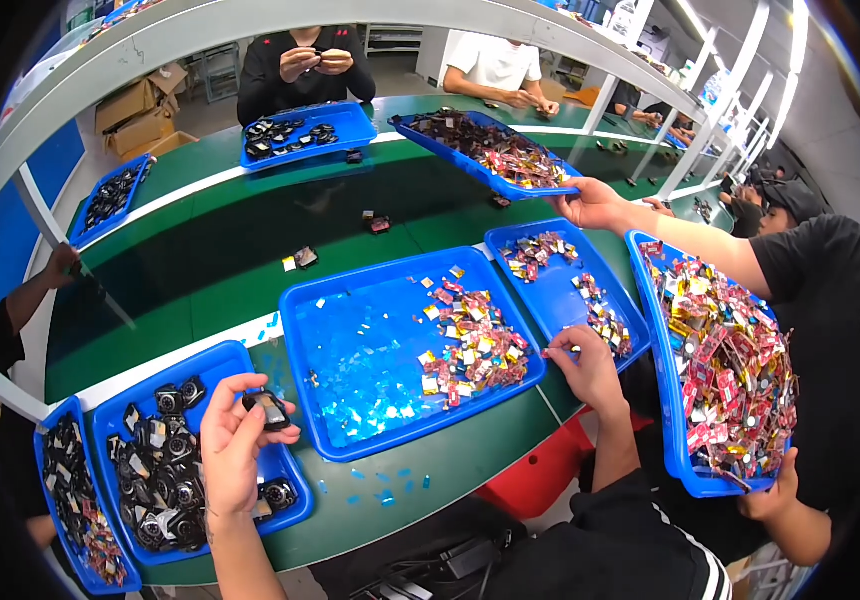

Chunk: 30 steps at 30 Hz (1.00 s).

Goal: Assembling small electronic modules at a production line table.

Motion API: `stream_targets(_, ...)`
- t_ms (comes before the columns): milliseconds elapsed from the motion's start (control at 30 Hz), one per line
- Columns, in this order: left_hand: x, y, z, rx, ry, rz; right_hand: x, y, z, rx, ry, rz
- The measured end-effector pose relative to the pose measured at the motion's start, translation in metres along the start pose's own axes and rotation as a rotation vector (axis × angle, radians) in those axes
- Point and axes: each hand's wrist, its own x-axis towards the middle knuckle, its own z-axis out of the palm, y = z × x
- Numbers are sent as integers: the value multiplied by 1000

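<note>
A: Your left hand (234, 442) is gripping a small black casing (269, 411), thumb and fingers closed around its edges; its long axis seems to be slanting down toward your right hand (593, 374).

B: So the casing is sitting well left of your right hand, with the blue tray (302, 330) stretching between. What is your right doing?

A: Its thumb and forefinger are nearly meeting beside the tray's right rim. A reddish speck (547, 354) is showing at the tips; I cannot tell whether you are holding it.

B: Are any brands or labels reading clearly?

A: No. White and yellow patches (431, 384) are showing on the red pieces (495, 350) left of your right hand, too small for reading.
</note>
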Motion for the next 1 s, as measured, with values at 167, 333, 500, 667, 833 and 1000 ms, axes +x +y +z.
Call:
stream_targets(167, 2, 2, 9, -96, -105, -48, 2, -23, -10, 412, 183, 121)
stream_targets(333, -7, -24, 19, 287, -173, 26, -11, -113, 50, 1259, -85, 168)
stream_targets(500, -14, -37, 51, 182, -107, 91, -30, -184, 87, 1325, -269, 189)
stream_targets(667, -12, -45, 39, 90, 31, 99, -36, -198, 107, 1250, -384, 68)
stream_targets(833, -10, -38, 33, 458, 109, 358, -15, -206, 102, 956, -251, -178)
stream_targets(1000, -17, -27, 31, 702, 129, 448, 6, -214, 83, 708, -469, -351)
